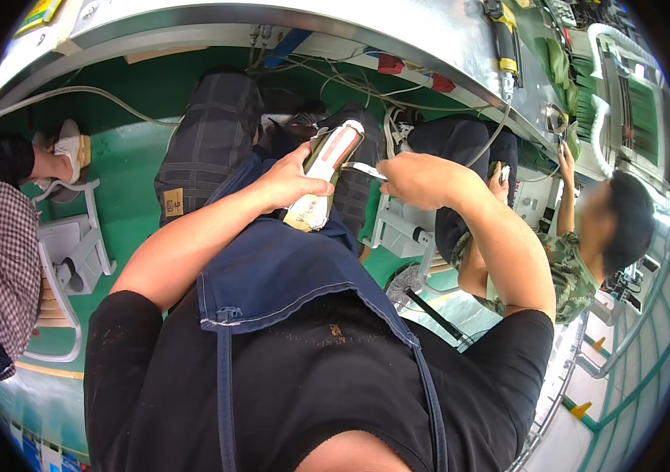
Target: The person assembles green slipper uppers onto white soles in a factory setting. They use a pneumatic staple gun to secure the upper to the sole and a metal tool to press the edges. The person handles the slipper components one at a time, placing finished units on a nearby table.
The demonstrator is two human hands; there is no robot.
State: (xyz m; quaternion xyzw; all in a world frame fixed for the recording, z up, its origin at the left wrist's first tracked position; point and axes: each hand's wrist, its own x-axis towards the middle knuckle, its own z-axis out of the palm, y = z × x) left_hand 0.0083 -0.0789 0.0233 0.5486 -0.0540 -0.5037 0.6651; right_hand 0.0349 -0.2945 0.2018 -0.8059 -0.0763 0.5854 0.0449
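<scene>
Over my lap, my left hand [291, 181] is closed round a long shoe-shaped piece [327, 169]. It is held tilted, with its far end up and to the right. White covers most of its upturned face, with a reddish-brown strip along the middle, olive-green sides and a yellowish near end. To its right, my right hand [421, 181] is closed on a slim metal tool [364, 169], whose bright flat end reaches the piece's right edge. The tool's handle is hidden in my fist. A dark blue apron [287, 267] lies across my lap below the piece.
A metal-edged workbench [287, 20] runs across the far side, with a yellow-black power tool [504, 39] at right. Cables [335, 75] hang beneath it. A co-worker [586, 244] sits close on my right; another person [4, 259] and a chair [67, 259] are at left.
</scene>
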